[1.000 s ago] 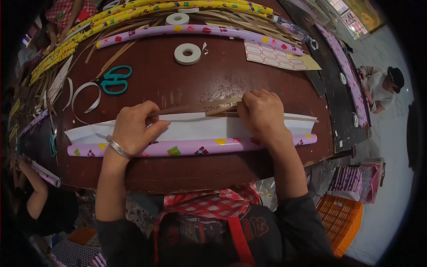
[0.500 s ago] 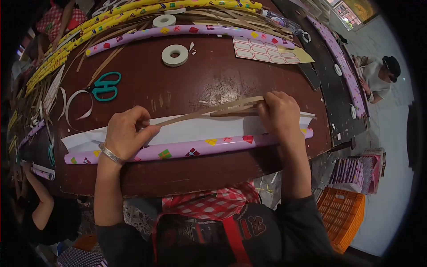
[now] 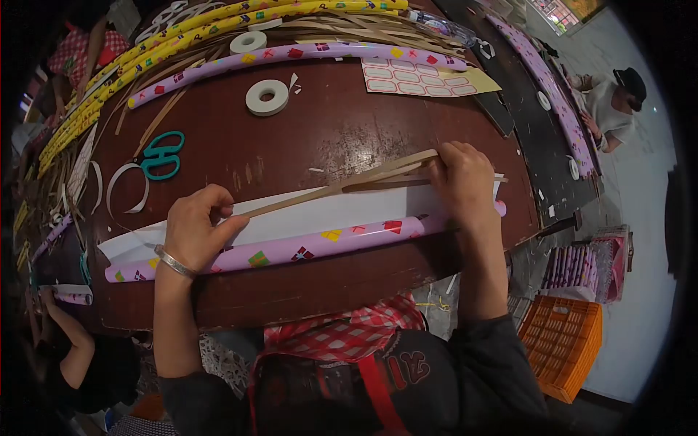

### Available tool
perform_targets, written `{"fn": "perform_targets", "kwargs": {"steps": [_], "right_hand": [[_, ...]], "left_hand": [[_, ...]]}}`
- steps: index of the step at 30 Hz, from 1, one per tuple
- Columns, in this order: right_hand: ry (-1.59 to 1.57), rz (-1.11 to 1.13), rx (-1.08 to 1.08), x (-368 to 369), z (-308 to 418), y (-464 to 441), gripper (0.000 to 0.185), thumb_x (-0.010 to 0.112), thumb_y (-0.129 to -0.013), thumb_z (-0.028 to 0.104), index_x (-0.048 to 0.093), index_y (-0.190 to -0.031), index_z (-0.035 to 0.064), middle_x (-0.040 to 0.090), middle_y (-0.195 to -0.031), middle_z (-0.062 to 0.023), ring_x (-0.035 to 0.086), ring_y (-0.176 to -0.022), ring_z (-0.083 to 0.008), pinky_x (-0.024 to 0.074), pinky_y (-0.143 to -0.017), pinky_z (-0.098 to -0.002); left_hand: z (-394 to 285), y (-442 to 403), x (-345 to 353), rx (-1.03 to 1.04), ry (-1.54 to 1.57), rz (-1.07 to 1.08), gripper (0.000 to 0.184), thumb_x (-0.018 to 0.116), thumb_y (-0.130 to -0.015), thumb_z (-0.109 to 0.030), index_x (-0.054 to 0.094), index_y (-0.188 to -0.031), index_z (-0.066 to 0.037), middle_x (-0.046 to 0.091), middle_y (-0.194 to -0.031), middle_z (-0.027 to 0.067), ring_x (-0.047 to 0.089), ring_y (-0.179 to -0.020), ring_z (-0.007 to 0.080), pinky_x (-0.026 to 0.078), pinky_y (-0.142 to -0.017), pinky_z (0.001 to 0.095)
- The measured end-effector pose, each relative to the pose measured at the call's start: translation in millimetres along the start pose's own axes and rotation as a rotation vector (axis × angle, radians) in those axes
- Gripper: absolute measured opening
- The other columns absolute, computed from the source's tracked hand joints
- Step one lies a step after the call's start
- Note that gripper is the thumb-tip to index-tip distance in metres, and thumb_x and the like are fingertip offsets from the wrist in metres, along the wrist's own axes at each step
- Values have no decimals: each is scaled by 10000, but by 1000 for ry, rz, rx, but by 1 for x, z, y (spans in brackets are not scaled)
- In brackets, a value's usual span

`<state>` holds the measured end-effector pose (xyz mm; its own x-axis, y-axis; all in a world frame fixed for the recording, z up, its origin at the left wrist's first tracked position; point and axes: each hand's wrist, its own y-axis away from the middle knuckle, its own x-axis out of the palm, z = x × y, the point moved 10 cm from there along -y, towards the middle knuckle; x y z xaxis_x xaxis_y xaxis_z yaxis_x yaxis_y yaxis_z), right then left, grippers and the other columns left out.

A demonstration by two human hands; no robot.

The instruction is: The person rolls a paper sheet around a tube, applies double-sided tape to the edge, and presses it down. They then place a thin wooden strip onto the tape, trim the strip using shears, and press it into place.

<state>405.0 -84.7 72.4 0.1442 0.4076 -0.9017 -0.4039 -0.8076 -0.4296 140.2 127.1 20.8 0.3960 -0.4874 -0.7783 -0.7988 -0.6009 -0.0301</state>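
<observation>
A partly unrolled purple wrapping paper roll (image 3: 331, 247) with a gift pattern lies before me, its white underside (image 3: 291, 220) facing up behind the roll. A thin brown strip (image 3: 320, 192) slants above the white side. Its left end meets the thumb and fingertips of my left hand (image 3: 198, 229), which wears a silver bracelet. My right hand (image 3: 465, 182) is closed on the strip's other end, where it doubles back in a narrow loop. Teal-handled scissors (image 3: 162, 155) rest beyond my left hand. A white tape roll (image 3: 267, 97) lies farther back.
Another purple roll (image 3: 305, 57), a second tape roll (image 3: 248, 42), yellow rolls (image 3: 240, 16) and brown strips cover the table's back. A label sheet (image 3: 429, 78) lies near them. Right of me stands an orange crate (image 3: 560, 345). Other people work at left and far right.
The camera view has shifted and tilted slightly. The strip's right end, with my right hand, sits a bit higher over the paper. Both hands keep their hold.
</observation>
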Motion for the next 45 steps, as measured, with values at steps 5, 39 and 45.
{"fn": "perform_targets", "kwargs": {"steps": [5, 39, 45], "right_hand": [[22, -7, 41, -13, -9, 0, 172, 676, -780, 150, 569, -699, 44, 605, -727, -113, 614, -741, -327, 488, -675, -469], [-26, -147, 502, -75, -131, 5, 253, 563, -902, 247, 642, -816, 23, 609, -785, -194, 610, -723, -376, 476, -658, -431], [-339, -297, 323, -102, -78, -2, 185, 620, -897, 138, 622, -776, -2, 543, -668, -139, 528, -578, -252, 436, -564, -331]], "left_hand": [[2, 0, 1, -7, -4, -4, 296, 797, -699, -228, 628, -846, -35, 655, -752, 101, 639, -653, 246, 502, -614, 350], [-2, -2, 2, -11, -22, 16, 292, 814, -666, -185, 628, -837, -39, 605, -736, 63, 585, -639, 213, 473, -595, 331], [-9, 0, 2, 39, -28, 19, 269, 789, -689, -174, 638, -859, -32, 617, -779, 95, 612, -684, 251, 483, -620, 352]]}}
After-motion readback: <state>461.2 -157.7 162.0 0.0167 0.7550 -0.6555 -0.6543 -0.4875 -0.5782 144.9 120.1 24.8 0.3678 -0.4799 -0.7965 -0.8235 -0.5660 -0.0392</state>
